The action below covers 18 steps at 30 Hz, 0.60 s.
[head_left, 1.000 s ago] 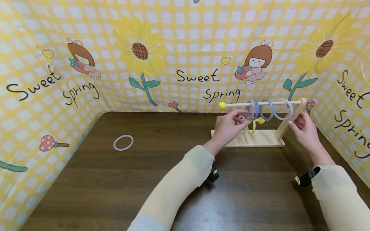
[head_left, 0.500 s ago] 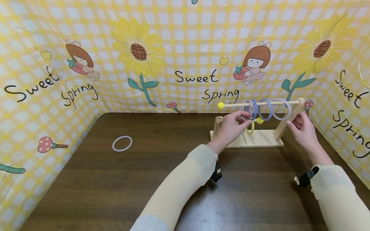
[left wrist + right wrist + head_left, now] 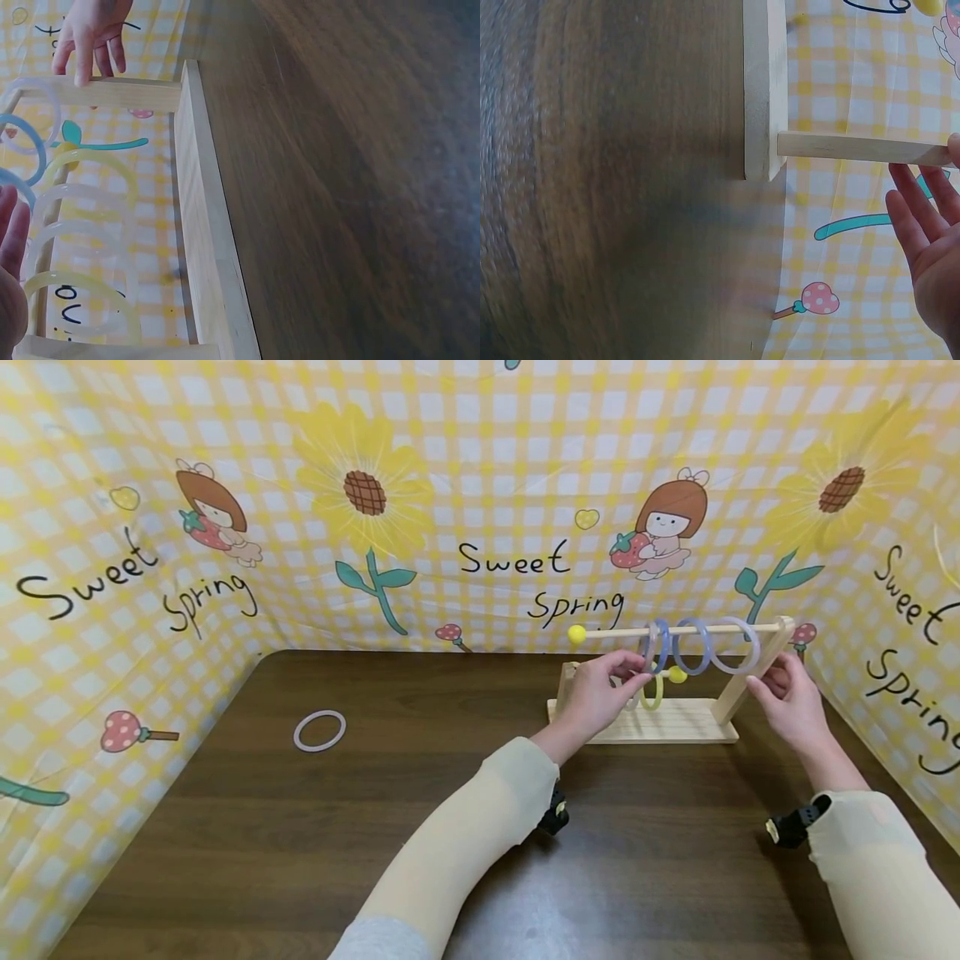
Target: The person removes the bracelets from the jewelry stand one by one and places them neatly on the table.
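My left hand (image 3: pixel 597 692) pinches a pale translucent bangle (image 3: pixel 650 647) hanging on the upper rod of a wooden bangle stand (image 3: pixel 675 732). Touching or close beside it hangs a blue bangle (image 3: pixel 663 647). Farther right on the same rod are another blue bangle (image 3: pixel 707 647) and a pale lilac one (image 3: pixel 757 647) near the post. My right hand (image 3: pixel 789 697) grips that slanted right post (image 3: pixel 840 146), thumb on one side and fingers on the other. Yellow and clear bangles (image 3: pixel 135 187) hang on the lower rod, partly hidden behind my left hand in the head view.
A loose pale lilac bangle (image 3: pixel 320 749) lies flat on the left of the dark wooden table (image 3: pixel 420 793). Yellow balls (image 3: pixel 577 633) cap the rods' free ends. A checked cloth (image 3: pixel 510 468) rises behind the table and along both sides.
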### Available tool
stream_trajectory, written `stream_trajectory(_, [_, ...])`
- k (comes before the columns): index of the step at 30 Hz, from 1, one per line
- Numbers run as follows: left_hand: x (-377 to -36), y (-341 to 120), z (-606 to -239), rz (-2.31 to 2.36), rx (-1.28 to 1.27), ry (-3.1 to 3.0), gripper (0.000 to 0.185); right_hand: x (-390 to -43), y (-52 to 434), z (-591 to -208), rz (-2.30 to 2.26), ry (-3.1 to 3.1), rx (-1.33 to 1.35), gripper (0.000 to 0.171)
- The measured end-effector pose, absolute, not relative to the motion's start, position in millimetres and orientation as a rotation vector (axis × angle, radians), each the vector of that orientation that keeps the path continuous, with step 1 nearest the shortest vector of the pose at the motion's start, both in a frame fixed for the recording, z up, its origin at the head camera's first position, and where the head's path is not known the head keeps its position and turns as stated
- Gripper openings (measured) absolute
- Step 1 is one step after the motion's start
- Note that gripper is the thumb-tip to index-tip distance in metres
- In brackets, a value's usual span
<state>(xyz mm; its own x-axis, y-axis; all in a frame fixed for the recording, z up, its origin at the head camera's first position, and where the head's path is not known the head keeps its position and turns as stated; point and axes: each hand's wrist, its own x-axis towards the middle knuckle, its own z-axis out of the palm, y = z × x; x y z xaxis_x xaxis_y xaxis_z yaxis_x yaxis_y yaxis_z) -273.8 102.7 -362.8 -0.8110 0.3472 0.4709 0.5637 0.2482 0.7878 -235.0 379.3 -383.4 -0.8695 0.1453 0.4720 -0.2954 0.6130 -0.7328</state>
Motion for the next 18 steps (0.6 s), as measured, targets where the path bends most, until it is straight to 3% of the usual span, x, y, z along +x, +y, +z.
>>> stream_trajectory(18, [-275.2, 79.2, -360.9, -1.624, -0.960, -2.151, 0.013, -233.1, 378.4, -381.5, 1.196, -2.351, 0.109, 0.040])
